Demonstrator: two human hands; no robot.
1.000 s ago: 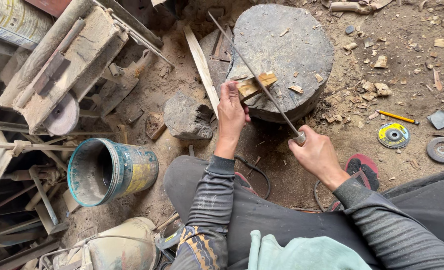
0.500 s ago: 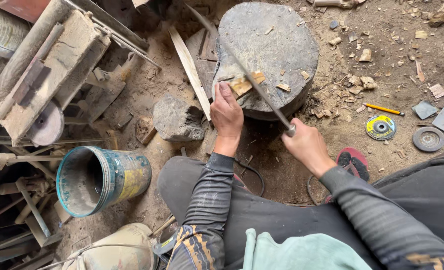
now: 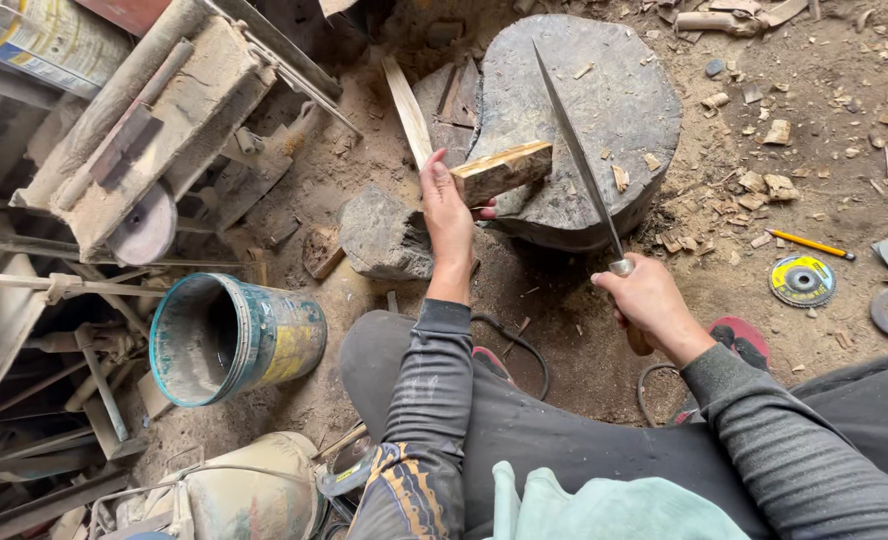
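Right hand [image 3: 649, 300] was clenched around the handle of a long knife [image 3: 576, 150], its thin blade reaching up and away over the round chopping block [image 3: 614, 90]. Half a second before, that blade had lain across the small wood piece; now it was lifted clear and stood to the right of it, the edge apart from the wood. Left hand [image 3: 449, 205] gripped the near end of the wood piece [image 3: 504, 168], fingers wrapped round it and thumb on top, pressing it against the near left edge of the block. A second earlier the piece had sat further in on the block's top; by now it had come out to the rim and lay tilted, its pale cut face upward. To my eye the stroke was over and the blade raised between cuts.

Pale chips [image 3: 619, 178] lay scattered on the block and the dirt floor beyond. Just left of the holding hand sat a rough stone [image 3: 384, 235], and behind it a thin wooden slat [image 3: 407, 110] leaned. Nearer the knees lay a paint bucket [image 3: 234, 340] on its side. Off to the right were a yellow pencil [image 3: 812, 243] and a grinding disc [image 3: 802, 280].
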